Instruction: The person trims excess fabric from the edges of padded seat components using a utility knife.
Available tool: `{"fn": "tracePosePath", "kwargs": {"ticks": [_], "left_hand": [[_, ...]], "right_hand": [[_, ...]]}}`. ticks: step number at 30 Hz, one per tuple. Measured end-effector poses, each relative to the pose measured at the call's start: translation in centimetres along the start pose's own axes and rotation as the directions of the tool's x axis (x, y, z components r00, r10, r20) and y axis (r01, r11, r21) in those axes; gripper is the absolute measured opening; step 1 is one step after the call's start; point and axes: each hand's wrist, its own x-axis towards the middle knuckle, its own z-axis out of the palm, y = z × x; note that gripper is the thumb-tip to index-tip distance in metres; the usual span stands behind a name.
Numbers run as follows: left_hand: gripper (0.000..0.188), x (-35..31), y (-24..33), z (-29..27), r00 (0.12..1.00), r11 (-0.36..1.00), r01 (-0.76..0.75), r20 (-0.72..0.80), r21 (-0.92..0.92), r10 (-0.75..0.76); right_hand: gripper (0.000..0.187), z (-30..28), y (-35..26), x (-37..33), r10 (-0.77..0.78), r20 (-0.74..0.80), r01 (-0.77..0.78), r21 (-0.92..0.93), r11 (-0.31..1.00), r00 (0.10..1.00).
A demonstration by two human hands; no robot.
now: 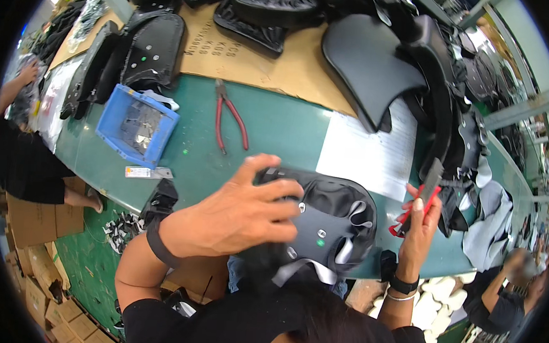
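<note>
A black padded cushion lies underside up at the table's near edge. On its grey panel are metal fittings, a green dot and loose grey straps. My left hand is over the cushion's left side, fingers bent and spread apart; whether the fingertips touch it I cannot tell. To the right of the cushion, my right hand is closed around a red-handled tool with a flat grey blade, pointing up and away; its exact kind is unclear. Red-handled pliers rest on the green table beyond my left hand.
A blue bin of small metal pieces stands at left. Black cushions crowd cardboard at the back. A white sheet lies mid-right, grey fabric farther right. Other people work at both sides.
</note>
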Motion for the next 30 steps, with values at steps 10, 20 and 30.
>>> {"fn": "tracePosePath", "kwargs": {"ticks": [10,20,30], "left_hand": [[0.028,2.3,3.7,4.3,0.905,0.975,0.206,-0.361,-0.089,-0.224],[0.022,3.8,3.7,10.8,0.878,0.972,0.203,-0.418,-0.117,-0.233],[0.022,3.7,3.6,10.6,0.854,0.945,0.293,-0.403,-0.147,-0.328]], "right_hand": [[0.028,0.7,-1.0,-3.3,0.106,0.415,0.051,-0.350,0.935,0.904],[0.054,4.4,-6.1,2.1,-0.106,0.800,0.721,-0.464,0.515,0.590],[0.058,-2.6,-6.2,-2.3,0.246,0.756,0.634,-0.646,0.424,0.606]]}}
